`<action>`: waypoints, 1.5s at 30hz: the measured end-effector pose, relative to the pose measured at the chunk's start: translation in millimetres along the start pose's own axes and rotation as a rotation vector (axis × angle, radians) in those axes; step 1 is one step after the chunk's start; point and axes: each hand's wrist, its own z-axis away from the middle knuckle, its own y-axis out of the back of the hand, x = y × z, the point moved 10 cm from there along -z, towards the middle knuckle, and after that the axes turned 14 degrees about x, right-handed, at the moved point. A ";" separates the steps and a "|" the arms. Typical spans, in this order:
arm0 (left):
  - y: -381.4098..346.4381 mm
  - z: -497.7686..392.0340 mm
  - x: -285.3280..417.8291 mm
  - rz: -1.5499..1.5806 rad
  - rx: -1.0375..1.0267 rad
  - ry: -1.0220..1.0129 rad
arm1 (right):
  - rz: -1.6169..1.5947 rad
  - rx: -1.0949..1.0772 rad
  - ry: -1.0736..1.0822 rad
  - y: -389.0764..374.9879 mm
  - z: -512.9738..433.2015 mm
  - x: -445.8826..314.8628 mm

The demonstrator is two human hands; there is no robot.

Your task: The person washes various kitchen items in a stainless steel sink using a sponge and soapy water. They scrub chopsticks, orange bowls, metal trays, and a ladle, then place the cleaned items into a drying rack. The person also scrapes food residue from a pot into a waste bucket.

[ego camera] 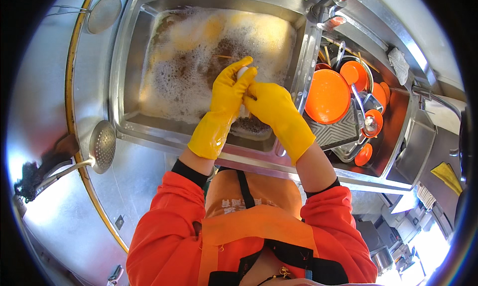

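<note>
My left hand [232,85], in a wet yellow rubber glove, is over the foamy water with a small white object [242,73] between its thumb and fingers. Most of that object is hidden, so its kind is unclear. Against it, from the right, comes my right hand [270,101] in a matching glove, fingers curled inward and its grip concealed. Both hands are above a stainless steel sink [129,73] filled with brownish, sudsy water [179,76]. Just beyond my left fingertips, a thin wooden stick [224,56], probably a chopstick, shows in the foam.
At right, a second basin [396,136] holds an orange plate [328,95], several orange bowls [354,76], a ridged dark tray [332,129] and utensils. On the left are a perforated skimmer [103,146] and a mesh strainer [104,13]. A grey cloth [399,65] lies on the back ledge.
</note>
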 end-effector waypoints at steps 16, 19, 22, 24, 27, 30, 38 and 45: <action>154.6 -148.1 -9.0 -1.348 0.371 -0.528 | -1.232 0.706 -0.574 132.6 51.4 140.7; 114.4 -135.8 -20.8 -1.577 0.095 -0.682 | -0.962 0.905 -0.495 129.1 57.9 145.6; 72.9 -130.9 -70.9 -1.841 -0.262 -0.727 | -1.031 0.783 -0.422 80.0 50.5 118.1; 78.7 -145.0 -112.7 -1.972 -0.426 -0.481 | -0.600 0.786 -0.322 72.0 46.6 97.4; 78.7 -152.2 -150.5 -2.055 -0.482 -0.579 | -0.166 0.880 -0.133 76.6 46.9 67.5; 112.3 -162.5 -153.7 -2.020 -0.399 -0.542 | -0.096 0.954 -0.043 83.1 48.8 58.9; 119.8 -127.8 -47.1 -1.443 0.025 -0.416 | -0.077 1.005 -0.022 87.3 54.7 60.7; 19.1 -7.5 19.2 -1.044 -0.186 -0.686 | -0.654 0.353 -0.326 39.4 37.0 34.9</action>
